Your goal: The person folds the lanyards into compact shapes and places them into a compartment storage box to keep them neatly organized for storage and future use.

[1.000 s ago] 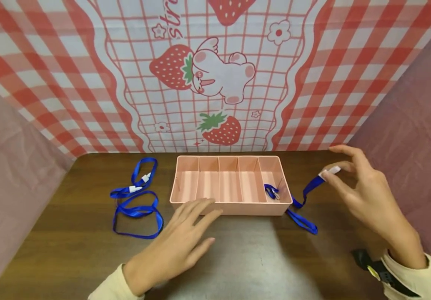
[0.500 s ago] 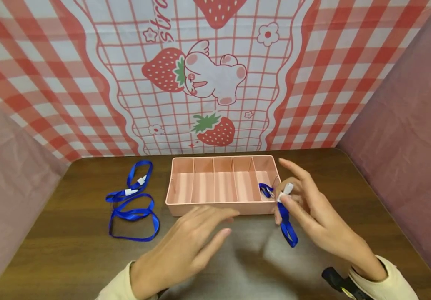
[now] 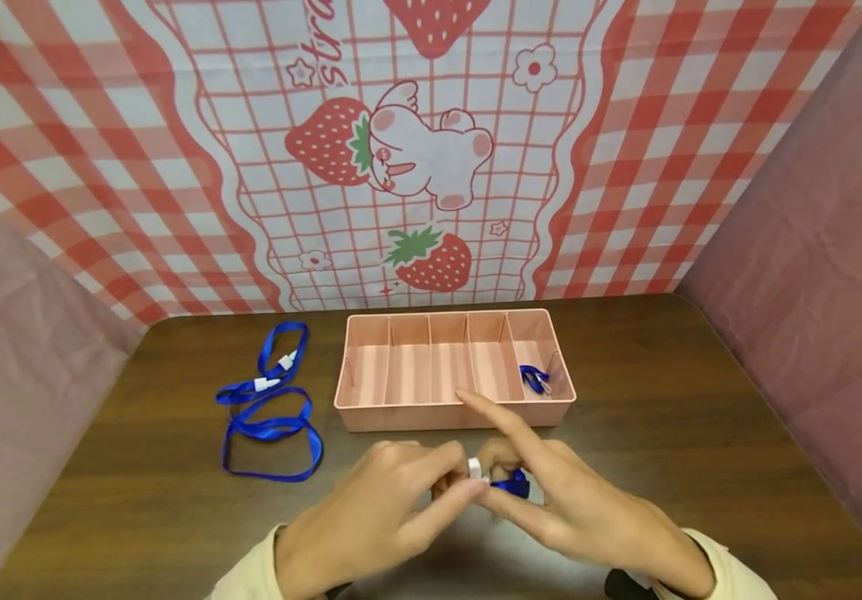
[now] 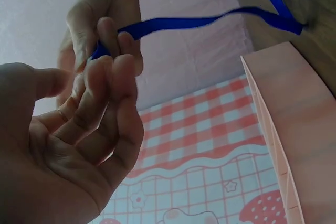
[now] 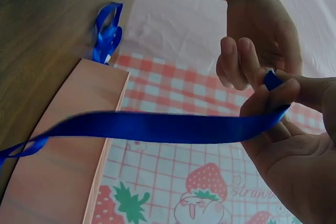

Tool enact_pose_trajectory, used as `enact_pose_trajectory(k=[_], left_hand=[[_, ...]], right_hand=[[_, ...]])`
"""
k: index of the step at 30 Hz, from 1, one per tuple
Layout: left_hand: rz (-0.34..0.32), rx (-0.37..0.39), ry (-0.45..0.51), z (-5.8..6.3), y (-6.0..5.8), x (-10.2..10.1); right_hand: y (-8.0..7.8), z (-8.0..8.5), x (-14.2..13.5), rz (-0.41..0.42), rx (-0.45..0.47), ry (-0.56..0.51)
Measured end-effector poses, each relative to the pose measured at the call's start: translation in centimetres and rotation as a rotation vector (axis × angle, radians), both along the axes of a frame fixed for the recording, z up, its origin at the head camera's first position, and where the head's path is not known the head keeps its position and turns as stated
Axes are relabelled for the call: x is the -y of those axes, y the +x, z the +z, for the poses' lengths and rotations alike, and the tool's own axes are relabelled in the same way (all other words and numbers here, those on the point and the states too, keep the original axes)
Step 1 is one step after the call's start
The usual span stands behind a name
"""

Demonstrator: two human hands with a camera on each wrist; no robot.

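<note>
The two hands meet in front of the pink box (image 3: 453, 418), low over the brown worktop (image 3: 709, 417). The right hand (image 3: 588, 512) has a tight grip on a blue strap (image 3: 512, 484), pinching it with thumb and bent fingers, while its pointing finger sticks out toward the box. The left hand (image 3: 389, 504) has its thumb and finger tips round the white clip (image 3: 474, 468) on that strap, and its grip looks like a small pinch. The rest of the strap hangs down in the side views. I cannot tell if its low end touches the worktop.

The clip is little and only finger tips are on it, so it could pop out if one hand pulls too hard. The fingers hide a lot of it, so it could also get turned the wrong way. The strap is thin and floppy, and it may twist if the hands turn different ways. Its loose part could snag on the box's front edge if the hands go over it. The long finger could bump the box too, if it dips.

A small blue strap (image 3: 534, 379) lies curled in the box's far right space. More blue straps (image 3: 269, 428) lie left of the box, close together, so pulling one fast could make a knot.
</note>
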State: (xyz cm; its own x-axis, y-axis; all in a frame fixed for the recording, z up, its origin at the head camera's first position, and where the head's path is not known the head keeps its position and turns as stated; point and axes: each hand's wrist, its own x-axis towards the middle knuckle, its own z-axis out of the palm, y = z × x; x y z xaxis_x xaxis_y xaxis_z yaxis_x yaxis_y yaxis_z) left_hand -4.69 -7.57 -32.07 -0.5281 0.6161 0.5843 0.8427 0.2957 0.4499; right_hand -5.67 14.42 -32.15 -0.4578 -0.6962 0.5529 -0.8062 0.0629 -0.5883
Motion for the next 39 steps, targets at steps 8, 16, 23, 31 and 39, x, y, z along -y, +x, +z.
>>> enact_pose_trajectory(k=[8, 16, 23, 31, 39], left_hand=[[0.009, 0.037, -0.038, -0.3, -0.4, -0.2], [0.066, -0.067, 0.105, 0.8, -0.2, 0.9], [-0.060, 0.125, 0.000, 0.9, -0.2, 1.4], [-0.033, -0.083, 0.244, 0.7, 0.0, 1.4], [-0.036, -0.089, 0.356, 0.4, 0.3, 1.7]], right_hand=[[0.5, -0.2, 0.4, 0.001, 0.101, 0.046], [0.5, -0.6, 0.7, 0.012, 0.209, 0.062], [0.8, -0.9, 0.5, 0.026, 0.174, 0.064], [1.0, -1.2, -0.2, 0.054, 0.240, 0.086], [1.1, -1.4, -1.0, 0.171, 0.341, 0.047]])
